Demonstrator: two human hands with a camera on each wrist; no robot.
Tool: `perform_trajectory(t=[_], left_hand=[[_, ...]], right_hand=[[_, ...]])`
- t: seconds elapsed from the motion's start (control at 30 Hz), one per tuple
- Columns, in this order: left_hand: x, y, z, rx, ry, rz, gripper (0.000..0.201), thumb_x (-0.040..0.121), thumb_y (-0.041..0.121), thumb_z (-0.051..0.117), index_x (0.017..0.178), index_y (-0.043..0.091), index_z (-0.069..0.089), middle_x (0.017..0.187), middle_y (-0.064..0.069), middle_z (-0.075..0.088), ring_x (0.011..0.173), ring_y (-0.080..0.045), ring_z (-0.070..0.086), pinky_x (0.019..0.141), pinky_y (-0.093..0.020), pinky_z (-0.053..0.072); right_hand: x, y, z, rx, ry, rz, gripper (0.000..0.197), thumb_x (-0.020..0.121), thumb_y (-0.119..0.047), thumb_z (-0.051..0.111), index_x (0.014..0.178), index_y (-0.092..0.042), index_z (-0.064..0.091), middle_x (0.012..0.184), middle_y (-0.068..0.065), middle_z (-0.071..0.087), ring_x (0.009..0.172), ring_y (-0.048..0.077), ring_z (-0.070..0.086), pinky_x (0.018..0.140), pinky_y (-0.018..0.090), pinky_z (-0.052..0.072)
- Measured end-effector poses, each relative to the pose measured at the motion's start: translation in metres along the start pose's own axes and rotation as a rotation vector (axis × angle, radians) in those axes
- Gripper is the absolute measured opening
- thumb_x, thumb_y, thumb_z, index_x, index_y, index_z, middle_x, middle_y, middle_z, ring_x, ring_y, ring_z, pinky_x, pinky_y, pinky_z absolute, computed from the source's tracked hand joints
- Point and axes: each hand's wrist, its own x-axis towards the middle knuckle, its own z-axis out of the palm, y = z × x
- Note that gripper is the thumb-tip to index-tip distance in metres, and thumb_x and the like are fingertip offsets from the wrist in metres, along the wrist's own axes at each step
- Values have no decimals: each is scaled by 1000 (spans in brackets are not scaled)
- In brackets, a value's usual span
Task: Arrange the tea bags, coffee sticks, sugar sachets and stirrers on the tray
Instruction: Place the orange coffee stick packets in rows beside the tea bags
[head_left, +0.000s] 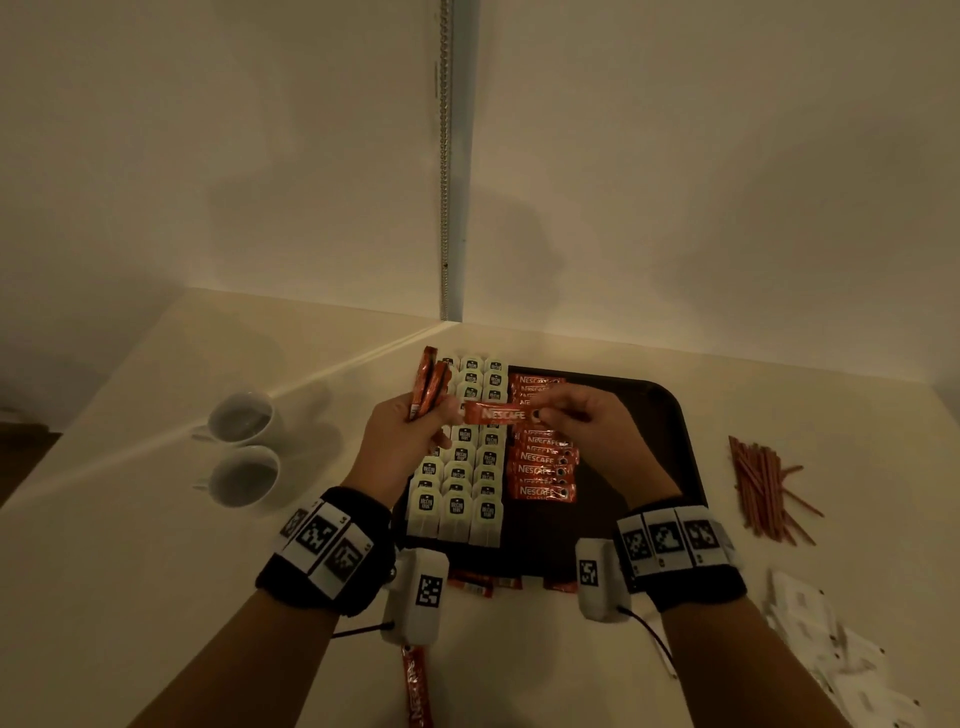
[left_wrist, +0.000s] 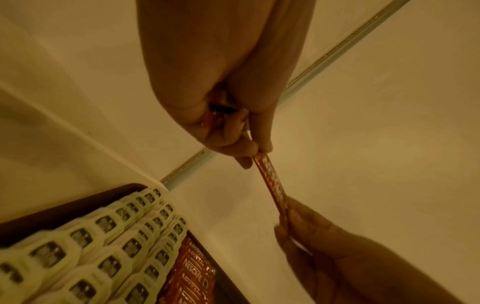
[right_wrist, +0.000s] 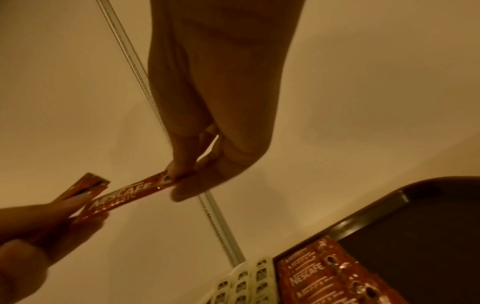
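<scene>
Head view: dark tray on the pale surface, three columns of tea bags along its left part, a column of coffee sticks just to their right. Above these, one coffee stick held level between both hands — left hand pinching its left end while also gripping a few spare sticks that point away, right hand pinching its right end. Right of the tray, a loose heap of stirrers; nearer on the right, white sugar sachets. Two white cups on the left. More sticks at the tray's near edge.

Left wrist view: left fingers curled, clamping the stick; tea bags in rows below.

Right wrist view: right thumb and fingers nipping the stick's end — tray rim at lower right.
</scene>
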Motion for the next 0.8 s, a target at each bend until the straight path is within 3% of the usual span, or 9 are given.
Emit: perform_trajectory(t=[0.1, 0.17, 0.37, 0.5, 0.67, 0.8], left_hand=[[-3, -2, -9, -142, 43, -147, 15, 96, 19, 54, 93, 8, 64, 64, -4, 58, 56, -13, 55, 52, -19, 45], [-4, -5, -18, -161, 65, -213, 19, 98, 25, 50, 93, 12, 62, 58, 1, 51, 55, -14, 53, 57, -25, 44], [-3, -12, -31, -215, 97, -349, 27, 96, 40, 50, 91, 15, 58, 52, 7, 36, 44, -9, 33, 48, -23, 30], [-4, -10, -32, -259, 61, -374, 37, 95, 49, 43, 90, 15, 56, 50, 6, 39, 40, -9, 32, 43, -22, 28], [-3, -11, -34, -255, 45, -370, 38, 96, 49, 40, 92, 15, 56, 50, 6, 39, 39, -9, 32, 40, -22, 29], [-3, -13, -33, -245, 36, -365, 39, 95, 50, 41, 93, 14, 57, 50, 6, 40, 39, -9, 32, 40, -21, 28]], right_hand=[[-1, 33, -14, -214, 37, 79, 16, 88, -8, 59, 95, -22, 63, 101, -8, 62, 93, 4, 58, 78, 16, 45], [-7, 59, -20, -294, 0, 178, 18, 88, -8, 58, 92, -26, 61, 101, -9, 61, 90, 2, 56, 77, 16, 46], [-24, 116, -14, -341, -127, 405, 17, 87, -11, 62, 88, -27, 61, 105, -5, 61, 96, 9, 59, 74, 16, 45], [-27, 125, -5, -300, -21, 423, 17, 85, -11, 65, 85, -27, 61, 104, -5, 61, 100, 11, 57, 89, 27, 47], [-24, 123, 3, -270, 49, 429, 20, 84, -11, 66, 81, -29, 59, 102, -3, 61, 101, 13, 57, 88, 28, 46], [-22, 124, 8, -280, 77, 440, 14, 84, -11, 67, 86, -24, 62, 104, -2, 60, 102, 13, 55, 91, 30, 45]])
